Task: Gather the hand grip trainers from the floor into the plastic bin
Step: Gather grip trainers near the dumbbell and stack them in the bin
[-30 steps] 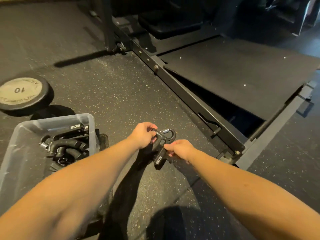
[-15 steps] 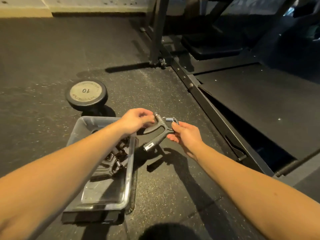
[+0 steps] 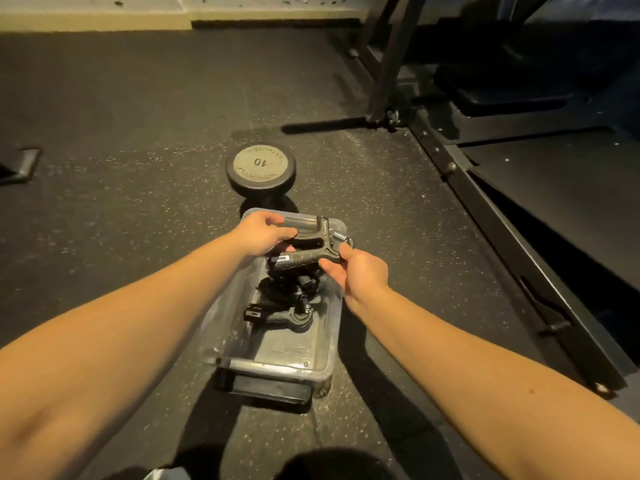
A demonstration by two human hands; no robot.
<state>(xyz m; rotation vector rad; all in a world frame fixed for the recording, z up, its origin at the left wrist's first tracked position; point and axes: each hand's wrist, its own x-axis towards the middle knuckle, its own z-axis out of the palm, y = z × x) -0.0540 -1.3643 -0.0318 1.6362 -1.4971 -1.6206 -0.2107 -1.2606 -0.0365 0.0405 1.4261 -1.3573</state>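
Two hands are holding one hand grip trainer (image 3: 323,233) over the plastic bin (image 3: 273,370), centre frame: left hand (image 3: 263,233) curling round its upper handle, right hand (image 3: 360,271) pinching the lower one. Lowering it beside the trainers (image 3: 291,315) lying inside before letting go is looking safest.

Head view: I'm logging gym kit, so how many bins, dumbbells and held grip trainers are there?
Plastic bin: 1
Dumbbell: 1
Held grip trainer: 1
Total: 3; the trainers in the bin are too tangled to count.
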